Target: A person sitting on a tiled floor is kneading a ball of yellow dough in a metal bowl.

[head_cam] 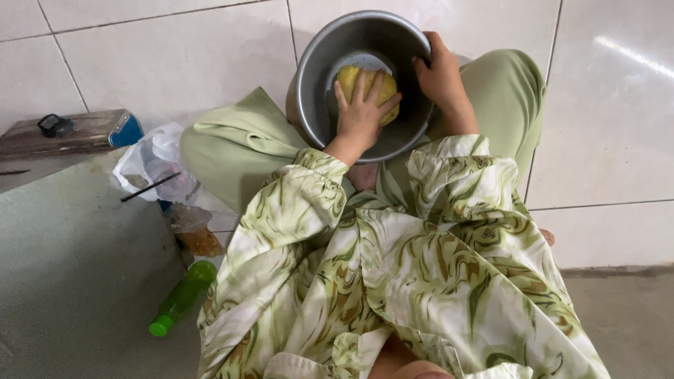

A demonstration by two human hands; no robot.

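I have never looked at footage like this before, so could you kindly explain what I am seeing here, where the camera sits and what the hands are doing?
There is one picture, taken by a camera worn on a person's head and looking down at their own lap. No machine is involved, only two bare hands. The person sits on a pale tiled floor in green patterned sleeves, with a metal bowl resting between the knees. The left hand presses flat on a yellow lump, probably dough, inside the bowl. The right hand grips the bowl's rim. To the person's left lie a green bottle on its side, some clear plastic bags and a wooden block.
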